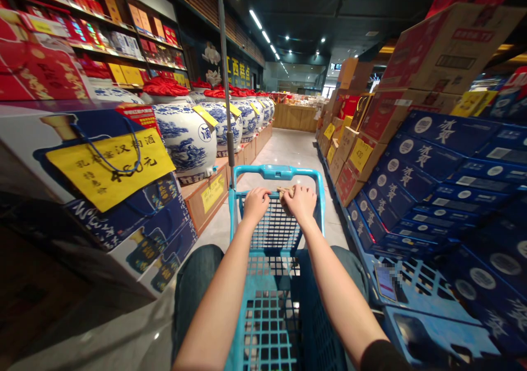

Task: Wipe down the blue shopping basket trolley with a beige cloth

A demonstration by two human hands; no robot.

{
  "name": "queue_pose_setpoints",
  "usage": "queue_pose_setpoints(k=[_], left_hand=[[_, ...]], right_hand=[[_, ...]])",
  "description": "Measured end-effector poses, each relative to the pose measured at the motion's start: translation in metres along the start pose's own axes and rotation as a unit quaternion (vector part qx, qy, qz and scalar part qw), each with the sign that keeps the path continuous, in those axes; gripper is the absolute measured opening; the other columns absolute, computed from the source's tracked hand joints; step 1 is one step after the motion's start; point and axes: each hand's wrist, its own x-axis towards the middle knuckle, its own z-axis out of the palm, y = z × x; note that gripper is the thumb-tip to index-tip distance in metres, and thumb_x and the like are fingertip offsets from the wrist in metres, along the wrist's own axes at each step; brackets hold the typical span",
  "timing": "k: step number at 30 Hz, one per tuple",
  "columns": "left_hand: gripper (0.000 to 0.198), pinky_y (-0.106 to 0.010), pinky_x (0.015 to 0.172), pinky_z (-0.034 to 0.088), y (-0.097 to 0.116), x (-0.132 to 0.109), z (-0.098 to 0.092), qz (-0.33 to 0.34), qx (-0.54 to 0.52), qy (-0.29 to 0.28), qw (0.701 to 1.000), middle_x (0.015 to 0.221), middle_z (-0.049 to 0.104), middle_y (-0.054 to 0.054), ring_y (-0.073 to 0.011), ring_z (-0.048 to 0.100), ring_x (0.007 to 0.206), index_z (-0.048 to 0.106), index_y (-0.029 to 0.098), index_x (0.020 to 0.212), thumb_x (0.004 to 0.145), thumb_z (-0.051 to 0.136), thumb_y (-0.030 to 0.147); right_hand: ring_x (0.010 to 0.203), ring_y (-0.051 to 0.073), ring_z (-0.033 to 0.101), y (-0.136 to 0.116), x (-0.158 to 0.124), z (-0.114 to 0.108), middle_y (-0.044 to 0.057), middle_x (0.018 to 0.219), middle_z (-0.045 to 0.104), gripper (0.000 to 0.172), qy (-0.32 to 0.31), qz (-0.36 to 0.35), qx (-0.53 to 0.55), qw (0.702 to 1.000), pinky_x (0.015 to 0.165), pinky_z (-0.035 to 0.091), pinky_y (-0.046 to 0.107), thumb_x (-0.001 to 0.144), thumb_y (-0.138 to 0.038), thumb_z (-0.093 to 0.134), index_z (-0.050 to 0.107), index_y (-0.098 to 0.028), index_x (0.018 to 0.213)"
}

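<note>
A blue plastic shopping basket point(269, 327) with lattice walls stands between my knees, its handle point(278, 170) at the far end. My left hand point(256, 203) is closed over the basket's far rim, fingers curled and pointing inward. Beside it, my right hand point(300, 201) closes at the same rim around a small tan, crumpled-looking piece point(285, 191). What that piece is, I cannot make out, as the fingers partly cover it. Both forearms reach forward over the basket, and the two hands are a short gap apart.
Blue-and-white jars point(185, 135) with red covers line the left side, behind boxes with a yellow price sign point(111, 165). Blue cartons point(415, 157) and brown cartons point(444, 47) are stacked at right. A phone point(385, 282) lies on a blue pallet point(432, 288). A grey pole point(225, 85) rises by the basket.
</note>
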Motion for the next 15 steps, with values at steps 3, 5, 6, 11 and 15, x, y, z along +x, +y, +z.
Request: queue_pose_setpoints(k=[3,5,6,11,15], left_hand=[[0.029,-0.043,0.106,0.056,0.000,0.000,0.001,-0.003,0.003,-0.004,1.000,0.108,0.080,-0.008,-0.0270,0.072,0.110,0.077,0.021,0.097,0.091,0.052,0.006],[0.030,-0.044,0.106,0.056,0.000,0.000,0.001,-0.005,0.005,-0.004,1.000,0.109,0.080,-0.008,-0.0274,0.073,0.111,0.077,0.021,0.098,0.090,0.052,0.006],[0.030,-0.044,0.106,0.056,0.000,0.000,0.001,-0.006,0.007,-0.004,1.000,0.109,0.080,-0.008,-0.0274,0.072,0.111,0.077,0.021,0.098,0.090,0.053,0.005],[0.031,-0.043,0.106,0.056,0.000,0.001,0.001,-0.013,0.019,-0.008,1.000,0.112,0.080,-0.007,-0.0274,0.072,0.113,0.078,0.021,0.100,0.090,0.053,0.005],[0.030,-0.043,0.106,0.056,0.001,0.001,0.000,-0.006,0.020,-0.009,1.000,0.110,0.080,-0.008,-0.0271,0.072,0.112,0.078,0.021,0.098,0.091,0.053,0.006]], right_hand=[[0.115,0.034,0.064,-0.001,0.002,0.008,0.020,0.121,0.073,0.034,-0.034,-0.054,0.037,0.997,0.101,0.048,0.044,0.100,-0.026,0.054,0.073,-0.012,0.125],[0.117,0.030,0.065,-0.004,0.002,0.016,0.017,0.127,0.071,0.039,-0.042,-0.098,0.095,0.990,0.101,0.051,0.040,0.099,-0.018,0.052,0.070,-0.014,0.133],[0.119,0.029,0.064,-0.005,0.002,0.021,0.016,0.131,0.070,0.041,-0.041,-0.118,0.126,0.984,0.102,0.052,0.039,0.097,-0.014,0.052,0.070,-0.015,0.134],[0.127,0.027,0.062,0.003,0.005,0.033,0.013,0.137,0.066,0.034,0.005,-0.172,0.226,0.959,0.109,0.053,0.040,0.093,-0.010,0.055,0.077,-0.019,0.117],[0.117,0.029,0.065,0.018,0.012,0.024,0.014,0.127,0.069,0.033,0.009,-0.084,0.162,0.983,0.103,0.054,0.042,0.096,-0.014,0.054,0.077,-0.020,0.119]])
